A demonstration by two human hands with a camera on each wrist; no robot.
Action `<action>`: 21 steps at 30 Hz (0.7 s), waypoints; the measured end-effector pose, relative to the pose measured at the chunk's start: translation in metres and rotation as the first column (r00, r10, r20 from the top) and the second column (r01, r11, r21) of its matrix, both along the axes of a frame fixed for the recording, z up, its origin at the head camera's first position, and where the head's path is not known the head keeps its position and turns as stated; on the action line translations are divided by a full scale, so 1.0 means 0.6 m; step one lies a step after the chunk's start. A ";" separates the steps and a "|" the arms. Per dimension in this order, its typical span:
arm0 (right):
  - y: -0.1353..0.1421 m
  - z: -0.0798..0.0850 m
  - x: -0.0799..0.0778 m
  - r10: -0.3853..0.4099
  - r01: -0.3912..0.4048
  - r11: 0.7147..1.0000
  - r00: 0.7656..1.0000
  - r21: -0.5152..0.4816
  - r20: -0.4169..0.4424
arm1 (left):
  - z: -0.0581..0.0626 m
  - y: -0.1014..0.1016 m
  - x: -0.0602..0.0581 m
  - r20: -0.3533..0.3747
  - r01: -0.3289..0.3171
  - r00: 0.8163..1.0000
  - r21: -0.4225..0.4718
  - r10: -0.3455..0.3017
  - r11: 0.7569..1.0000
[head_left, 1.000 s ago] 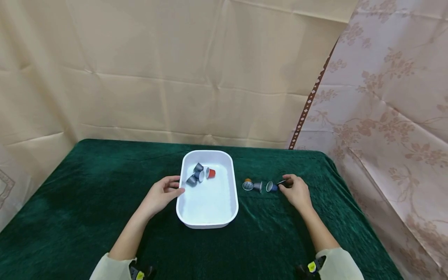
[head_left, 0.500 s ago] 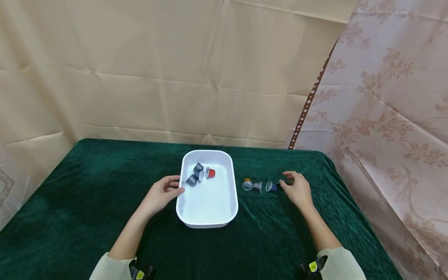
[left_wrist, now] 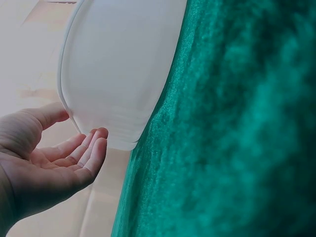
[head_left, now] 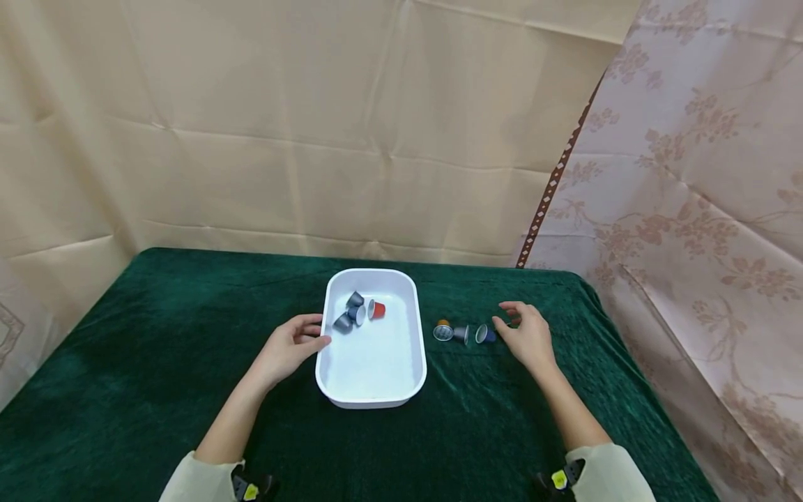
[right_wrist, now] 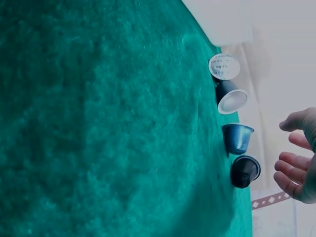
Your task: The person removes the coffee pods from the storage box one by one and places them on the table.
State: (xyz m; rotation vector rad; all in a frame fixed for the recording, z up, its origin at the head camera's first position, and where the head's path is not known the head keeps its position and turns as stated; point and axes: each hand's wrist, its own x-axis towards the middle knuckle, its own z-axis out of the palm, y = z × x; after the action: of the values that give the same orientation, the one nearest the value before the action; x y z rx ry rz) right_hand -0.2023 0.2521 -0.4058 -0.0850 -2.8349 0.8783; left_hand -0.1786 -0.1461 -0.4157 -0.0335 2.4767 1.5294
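My left hand (head_left: 291,348) holds the left edge of a white tray (head_left: 376,404). Its thumb lies at the rim and its fingertips touch the outer wall in the left wrist view. Inside the tray lie three dark coffee capsules (head_left: 343,323) and a red coffee capsule (head_left: 377,309). To the right, my right hand (head_left: 529,337) hovers with loosely bent fingers, holding nothing, apart from a blue coffee capsule (right_wrist: 238,138) and a black coffee capsule (right_wrist: 245,171). The right hand hides the black one in the head view.
A grey coffee capsule (head_left: 461,334) and an orange coffee capsule (head_left: 442,332) with its lid towards me lie between tray and right hand. Green velvet cloth (head_left: 188,335) covers the table. A beige curtain (head_left: 263,125) hangs behind, a floral one (head_left: 709,181) at right.
My right hand has lifted slightly and shifted left, towards the blue capsule. The black capsule's rim, seen earlier by its fingertips, is now hidden in the head view. Left hand and tray stay put.
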 end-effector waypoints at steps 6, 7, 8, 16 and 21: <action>-0.016 0.006 0.001 0.013 -0.013 1.000 1.000 0.008 -0.027 | 0.001 0.000 0.001 0.000 0.001 1.000 0.002 -0.001 1.000; -0.019 0.008 0.001 0.013 -0.013 1.000 1.000 0.006 -0.025 | 0.001 0.000 0.002 0.000 0.001 1.000 0.002 -0.001 1.000; -0.022 0.009 0.000 0.013 -0.013 1.000 1.000 0.005 -0.022 | 0.002 0.000 0.002 0.000 0.001 1.000 0.001 -0.001 1.000; -0.040 0.017 0.001 0.025 -0.025 1.000 1.000 -0.001 -0.015 | 0.001 0.000 0.001 0.001 -0.001 1.000 -0.001 0.001 1.000; -0.049 0.021 0.002 0.041 -0.041 0.999 0.999 -0.008 -0.021 | 0.001 0.000 0.002 -0.003 0.002 1.000 -0.002 -0.002 1.000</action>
State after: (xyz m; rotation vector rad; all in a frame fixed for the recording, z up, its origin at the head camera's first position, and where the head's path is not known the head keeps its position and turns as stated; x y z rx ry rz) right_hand -0.2013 0.2228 -0.3931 -0.0187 -2.8229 0.8946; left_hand -0.1777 -0.1461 -0.4150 -0.0290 2.4803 1.5275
